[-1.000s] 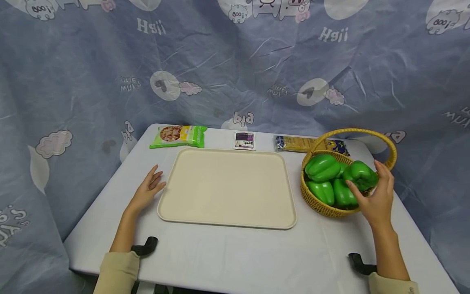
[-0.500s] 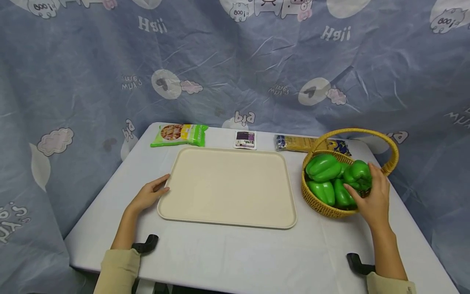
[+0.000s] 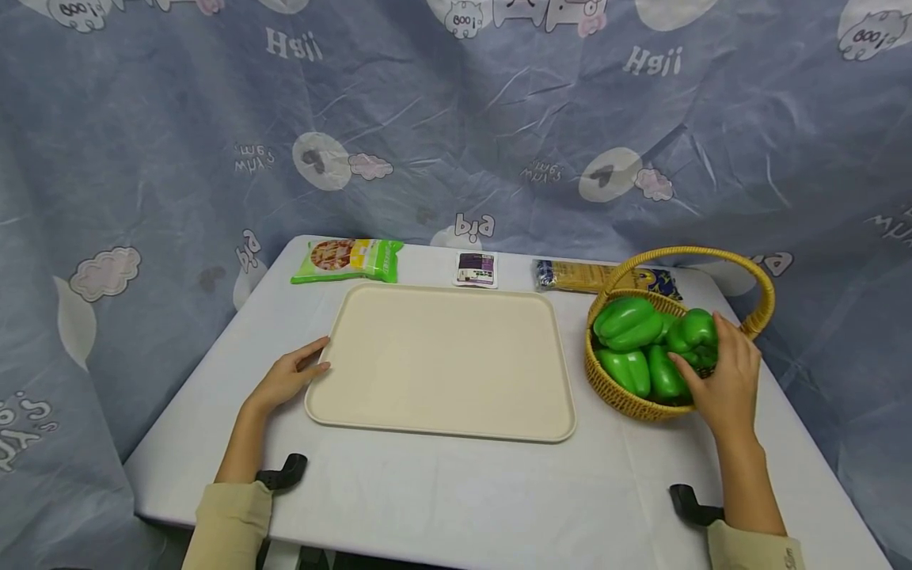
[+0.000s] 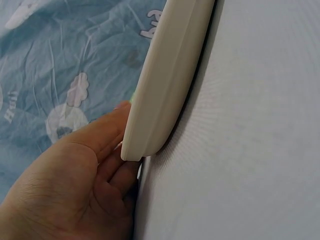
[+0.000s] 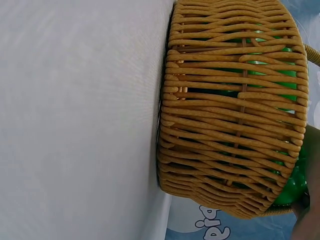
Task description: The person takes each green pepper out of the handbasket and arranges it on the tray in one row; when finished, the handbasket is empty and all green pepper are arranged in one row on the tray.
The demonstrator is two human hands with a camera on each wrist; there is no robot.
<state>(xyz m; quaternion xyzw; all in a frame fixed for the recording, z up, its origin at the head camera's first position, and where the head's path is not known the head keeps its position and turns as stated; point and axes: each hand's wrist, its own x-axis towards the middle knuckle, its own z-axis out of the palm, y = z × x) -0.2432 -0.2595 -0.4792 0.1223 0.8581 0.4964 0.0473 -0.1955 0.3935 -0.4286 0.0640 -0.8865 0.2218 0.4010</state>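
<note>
My left hand (image 3: 285, 380) is at the left edge of a cream tray (image 3: 442, 364), its thumb over the rim and its fingers bent against the side in the left wrist view. On the right, my right hand (image 3: 727, 380) reaches over the near rim of a wicker basket (image 3: 634, 407) and grips a green bell pepper (image 3: 693, 332) between thumb and fingers. This pepper sits among several other green bell peppers (image 3: 627, 324). In the right wrist view the basket wall (image 5: 230, 120) hides most of the peppers and of the hand.
Behind the tray lie a green snack packet (image 3: 349, 261), a small white packet with a dark label (image 3: 476, 270) and a long yellow-and-blue packet (image 3: 570, 276). The basket's tall handle (image 3: 687, 251) arches over its far side. A patterned curtain (image 3: 456, 119) hangs behind the white table (image 3: 442, 499).
My left hand has moved right and onto the tray's edge. My right hand has closed in around the bell pepper, which has turned slightly in the basket.
</note>
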